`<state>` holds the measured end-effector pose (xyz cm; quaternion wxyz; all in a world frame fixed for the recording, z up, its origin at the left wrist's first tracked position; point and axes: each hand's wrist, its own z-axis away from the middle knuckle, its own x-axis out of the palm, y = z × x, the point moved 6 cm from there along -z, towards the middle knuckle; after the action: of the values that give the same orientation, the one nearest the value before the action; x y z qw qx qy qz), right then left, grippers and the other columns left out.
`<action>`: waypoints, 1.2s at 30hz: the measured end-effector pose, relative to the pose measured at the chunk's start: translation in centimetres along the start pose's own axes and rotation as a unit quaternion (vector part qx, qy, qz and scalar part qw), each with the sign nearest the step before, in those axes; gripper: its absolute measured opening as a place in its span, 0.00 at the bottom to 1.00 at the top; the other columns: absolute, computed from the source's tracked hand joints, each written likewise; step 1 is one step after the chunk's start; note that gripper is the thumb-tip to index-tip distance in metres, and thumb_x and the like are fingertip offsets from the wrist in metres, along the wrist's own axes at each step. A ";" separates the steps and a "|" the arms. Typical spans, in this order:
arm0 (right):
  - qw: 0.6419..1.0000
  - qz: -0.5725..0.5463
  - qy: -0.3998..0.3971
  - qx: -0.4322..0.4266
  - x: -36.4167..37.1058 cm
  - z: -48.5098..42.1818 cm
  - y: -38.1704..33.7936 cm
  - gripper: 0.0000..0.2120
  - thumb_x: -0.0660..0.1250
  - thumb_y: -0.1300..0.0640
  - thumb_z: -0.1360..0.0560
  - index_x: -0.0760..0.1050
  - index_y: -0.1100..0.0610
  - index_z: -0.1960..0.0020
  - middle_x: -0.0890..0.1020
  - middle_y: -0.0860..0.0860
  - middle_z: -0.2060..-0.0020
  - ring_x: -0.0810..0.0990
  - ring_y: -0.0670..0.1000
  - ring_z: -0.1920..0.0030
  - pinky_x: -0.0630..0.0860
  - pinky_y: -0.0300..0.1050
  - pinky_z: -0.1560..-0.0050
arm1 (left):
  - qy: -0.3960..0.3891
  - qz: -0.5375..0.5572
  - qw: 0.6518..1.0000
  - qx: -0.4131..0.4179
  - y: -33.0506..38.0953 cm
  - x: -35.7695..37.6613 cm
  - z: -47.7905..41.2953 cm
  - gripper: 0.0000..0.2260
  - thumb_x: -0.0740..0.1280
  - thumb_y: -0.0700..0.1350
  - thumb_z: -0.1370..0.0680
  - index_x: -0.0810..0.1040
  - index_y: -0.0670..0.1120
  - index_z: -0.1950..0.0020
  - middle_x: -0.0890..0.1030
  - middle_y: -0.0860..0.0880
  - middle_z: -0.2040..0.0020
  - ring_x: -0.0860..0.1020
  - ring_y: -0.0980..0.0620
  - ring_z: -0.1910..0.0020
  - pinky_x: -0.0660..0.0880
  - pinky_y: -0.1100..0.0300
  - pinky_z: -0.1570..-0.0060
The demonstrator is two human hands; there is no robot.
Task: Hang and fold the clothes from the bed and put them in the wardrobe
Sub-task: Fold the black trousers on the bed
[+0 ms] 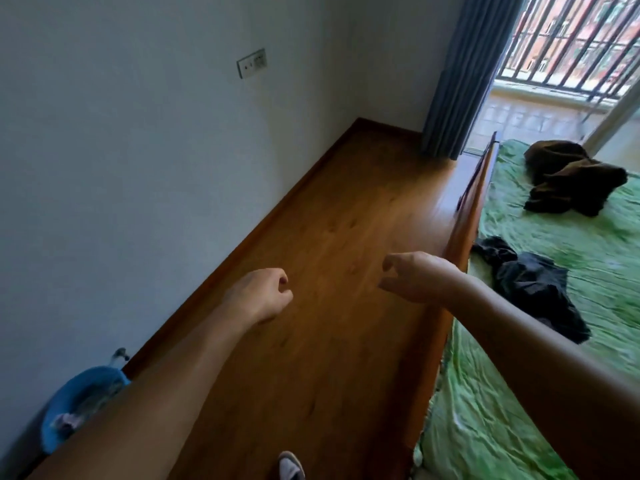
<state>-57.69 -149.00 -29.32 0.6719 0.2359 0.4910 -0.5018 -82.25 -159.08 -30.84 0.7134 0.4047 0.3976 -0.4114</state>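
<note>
both arms stretched forward over the wooden floor, beside the bed. left hand: fingers loosely curled, holding nothing. right hand: thumb and fingers apart and curved, holding nothing, hanging just beside the wooden bed rail; cannot tell whether it touches the rail. the two hands are apart, floor showing between them.

clothes: both on the bed's green sheet. black garment lies crumpled near the rail, just to the right of my right wrist, not touched. brown garment lies bunched further up the bed, well apart from the black one, toward the balcony side.

surroundings: white wall on the left with a socket plate. grey curtain hangs in the far corner, beside the open balcony door; dark balcony railing beyond it. a blue object sits on the floor against the wall, partly hidden by my left forearm; cannot tell what it is. a pale slipper shows at the bottom edge.
</note>
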 end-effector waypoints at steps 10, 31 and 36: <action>0.995 -0.042 0.010 0.090 0.7 -2.7 1.5 0.16 0.62 0.42 0.21 0.75 0.49 0.38 0.81 0.49 0.48 0.80 0.54 0.50 0.77 0.46 0.50 | -0.023 -0.038 0.993 0.111 1.7 -1.9 -8.2 0.18 0.63 0.54 0.19 0.71 0.53 0.29 0.78 0.51 0.34 0.78 0.51 0.39 0.79 0.53 0.43; 0.919 -0.187 -0.008 0.347 -0.6 -5.3 37.0 0.13 0.63 0.40 0.22 0.71 0.49 0.50 0.80 0.52 0.46 0.78 0.55 0.48 0.77 0.49 0.50 | -0.090 -0.165 0.908 0.375 41.4 3.6 -30.9 0.13 0.67 0.54 0.21 0.77 0.55 0.38 0.80 0.54 0.44 0.79 0.56 0.50 0.82 0.57 0.54; 0.880 -0.233 -0.002 0.414 0.7 -3.9 43.6 0.14 0.64 0.42 0.22 0.73 0.51 0.44 0.80 0.54 0.42 0.79 0.56 0.43 0.74 0.47 0.50 | -0.146 -0.202 0.854 0.457 51.8 7.2 -33.8 0.10 0.63 0.55 0.24 0.78 0.54 0.46 0.80 0.55 0.50 0.80 0.51 0.50 0.81 0.54 0.53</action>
<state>-19.82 -129.37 -39.19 0.3779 0.3707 0.2773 -0.8018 -40.63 -113.16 -36.43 0.3993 0.5310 0.1289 -0.7362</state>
